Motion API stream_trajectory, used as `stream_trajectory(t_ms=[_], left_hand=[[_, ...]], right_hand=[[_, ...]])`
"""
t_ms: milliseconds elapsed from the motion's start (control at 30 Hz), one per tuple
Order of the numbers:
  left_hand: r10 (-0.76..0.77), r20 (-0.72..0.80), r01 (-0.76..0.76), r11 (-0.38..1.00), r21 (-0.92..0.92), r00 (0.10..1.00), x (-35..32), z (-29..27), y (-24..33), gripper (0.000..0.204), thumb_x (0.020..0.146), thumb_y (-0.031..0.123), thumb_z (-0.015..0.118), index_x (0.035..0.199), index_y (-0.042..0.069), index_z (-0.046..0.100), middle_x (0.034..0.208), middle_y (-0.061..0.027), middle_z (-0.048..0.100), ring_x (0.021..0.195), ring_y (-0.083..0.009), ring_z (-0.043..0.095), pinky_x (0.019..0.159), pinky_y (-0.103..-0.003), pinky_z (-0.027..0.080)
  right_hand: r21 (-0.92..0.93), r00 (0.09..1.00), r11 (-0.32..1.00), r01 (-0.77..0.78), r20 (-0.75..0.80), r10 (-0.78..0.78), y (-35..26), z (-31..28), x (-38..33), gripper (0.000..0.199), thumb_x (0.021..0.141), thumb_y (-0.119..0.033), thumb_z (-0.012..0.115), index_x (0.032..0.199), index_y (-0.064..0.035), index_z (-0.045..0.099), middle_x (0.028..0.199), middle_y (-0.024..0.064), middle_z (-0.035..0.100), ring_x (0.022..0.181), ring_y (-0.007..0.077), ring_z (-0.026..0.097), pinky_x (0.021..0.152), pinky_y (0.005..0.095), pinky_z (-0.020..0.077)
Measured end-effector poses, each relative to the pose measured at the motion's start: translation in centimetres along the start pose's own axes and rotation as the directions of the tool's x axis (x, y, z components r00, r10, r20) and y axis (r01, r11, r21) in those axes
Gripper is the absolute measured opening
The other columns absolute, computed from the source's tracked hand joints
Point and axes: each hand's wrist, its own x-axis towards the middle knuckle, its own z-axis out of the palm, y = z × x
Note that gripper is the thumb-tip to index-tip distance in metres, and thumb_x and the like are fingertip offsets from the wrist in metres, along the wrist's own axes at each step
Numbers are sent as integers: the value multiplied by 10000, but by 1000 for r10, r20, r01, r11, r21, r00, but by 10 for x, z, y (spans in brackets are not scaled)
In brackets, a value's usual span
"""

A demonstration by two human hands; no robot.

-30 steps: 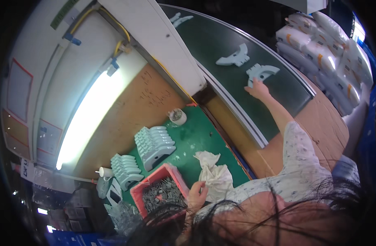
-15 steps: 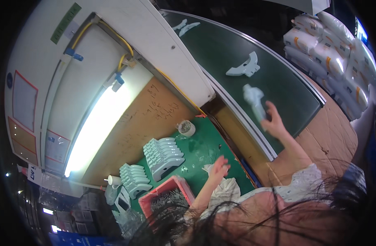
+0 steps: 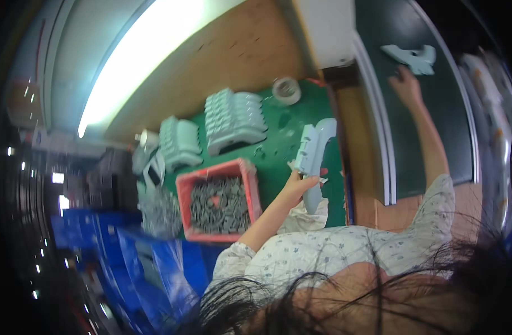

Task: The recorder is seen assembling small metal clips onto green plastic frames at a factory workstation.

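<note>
My left hand is closed around a pale blue, curved plastic part with small notches along one side. It is held upright over the green tabletop, its lower end coming down past my thumb. At upper right, my right hand reaches over the dark green belt, thumb and fingers apart. Its fingertips are close to another pale curved part with a cut-out, lying flat there; I cannot tell if they touch it. Beneath my left hand lies a crumpled white cloth.
Two rows of similar pale parts, a larger one and a smaller one, stand on the green table. A pink bin holds many small grey pieces. Behind sits a white tub. Blue crates are at lower left.
A pale part that was by my right hand over the belt is now in my left hand, which was empty. My right hand has moved further up to another part. The view has turned.
</note>
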Motion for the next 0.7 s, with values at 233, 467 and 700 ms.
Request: stream_trajectory(t_ms=[233, 467, 700], left_hand=[[133, -221, -75, 965, 253, 966, -31, -19, 8, 695, 663, 80, 624, 1279, 55, 303, 1117, -86, 485, 1047, -167, 470, 829, -308, 396], [538, -201, -182, 576, 797, 819, -58, -41, 4, 736, 586, 63, 656, 1254, 44, 348, 1217, -143, 393, 1099, -237, 425, 880, -329, 367], [772, 112, -5, -139, 990, 626, -93, -41, 39, 641, 491, 109, 731, 1091, 80, 505, 1208, -280, 346, 1055, -411, 428, 851, -424, 386]], right_hand=[[-587, 981, 808, 50, 179, 69, 137, 20, 87, 689, 731, -369, 567, 1283, -57, 296, 1245, 196, 393, 1155, 333, 377, 950, 387, 317], [-656, 906, 744, 129, 383, 180, 94, 9, 83, 571, 772, -333, 525, 1235, -46, 355, 1166, 205, 456, 1057, 350, 459, 857, 405, 391], [-237, 988, 970, 60, 151, -25, -78, -66, -19, 499, 801, -357, 524, 1169, -29, 447, 925, 129, 579, 863, 242, 559, 750, 330, 428]])
